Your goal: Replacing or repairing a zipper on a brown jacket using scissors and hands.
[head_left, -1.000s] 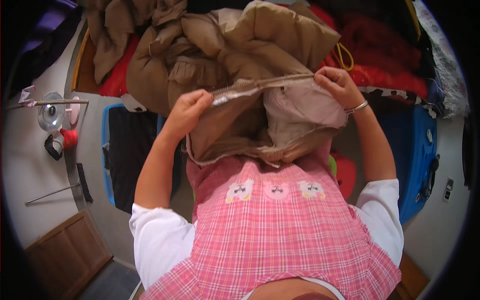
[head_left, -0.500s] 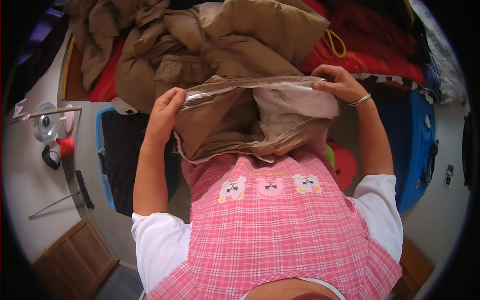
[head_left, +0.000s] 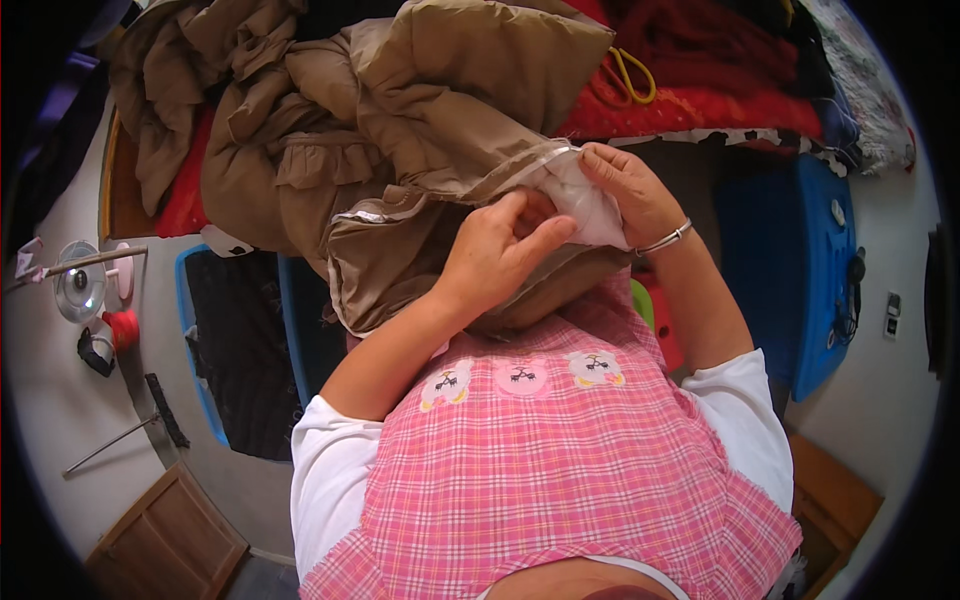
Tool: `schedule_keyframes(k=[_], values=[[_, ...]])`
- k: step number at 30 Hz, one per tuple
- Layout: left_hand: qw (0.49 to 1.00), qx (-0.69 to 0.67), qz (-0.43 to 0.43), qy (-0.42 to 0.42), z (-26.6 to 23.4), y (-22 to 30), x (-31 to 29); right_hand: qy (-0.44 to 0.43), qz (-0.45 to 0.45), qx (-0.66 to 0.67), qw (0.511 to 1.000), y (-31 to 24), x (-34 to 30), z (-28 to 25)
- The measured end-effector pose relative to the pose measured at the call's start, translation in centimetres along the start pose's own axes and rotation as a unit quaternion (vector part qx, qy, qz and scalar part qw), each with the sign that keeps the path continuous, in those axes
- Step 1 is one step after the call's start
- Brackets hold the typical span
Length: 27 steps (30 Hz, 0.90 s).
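Observation:
A brown padded garment (head_left: 440, 90) spreads from the table toward my lap, its opening turned to me and a white lining (head_left: 585, 205) showing at the right. With thumb and fingers my right hand (head_left: 640, 195) pinches the garment's edge at the right end of that opening, closed on the cloth. My left hand (head_left: 495, 250) reaches across to the same spot, fingers curled in on the cloth beside the lining and thumb sticking out to the right. Its fingertips are partly hidden. The left end of the opening lies loose and folded.
Red cloth (head_left: 690, 110) covers the table under the garment, with yellow-handled scissors (head_left: 635, 78) on it. A blue bin (head_left: 185, 300) with dark cloth stands at left, a large blue container (head_left: 830, 280) at right. A fan (head_left: 82, 282) is at far left.
My left hand has let go of the opening's left end and crossed right to beside my right hand. The opening has slackened and folded. My right hand still holds its edge.

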<state>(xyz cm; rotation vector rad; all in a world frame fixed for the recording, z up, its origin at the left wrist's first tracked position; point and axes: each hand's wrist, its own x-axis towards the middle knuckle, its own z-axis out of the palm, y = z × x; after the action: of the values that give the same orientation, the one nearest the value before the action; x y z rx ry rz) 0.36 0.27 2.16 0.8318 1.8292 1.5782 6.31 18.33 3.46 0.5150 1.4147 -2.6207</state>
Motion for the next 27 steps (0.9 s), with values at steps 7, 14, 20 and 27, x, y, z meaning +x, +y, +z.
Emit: schedule_keyframes(k=[7, 14, 20, 27], values=[[0.977, -0.197, -0.077, -0.032, 0.1, -1.1, 0.3, -0.022, -0.031, 0.018, 0.999, 0.1, -1.5, -1.5], [0.964, -0.252, -0.089, 0.007, -0.4, -0.9, 0.0, 0.005, -0.037, -0.079, 0.996, -0.6, -2.0, -2.0], [0.963, -0.253, -0.089, -0.010, -0.6, -1.2, 0.0, 0.058, -0.108, -0.030, 0.992, -0.2, -1.9, -2.0], [0.938, -0.335, -0.091, 0.018, -0.3, -1.2, -0.2, 0.031, -0.091, -0.070, 0.993, -0.3, -2.2, -0.9]])
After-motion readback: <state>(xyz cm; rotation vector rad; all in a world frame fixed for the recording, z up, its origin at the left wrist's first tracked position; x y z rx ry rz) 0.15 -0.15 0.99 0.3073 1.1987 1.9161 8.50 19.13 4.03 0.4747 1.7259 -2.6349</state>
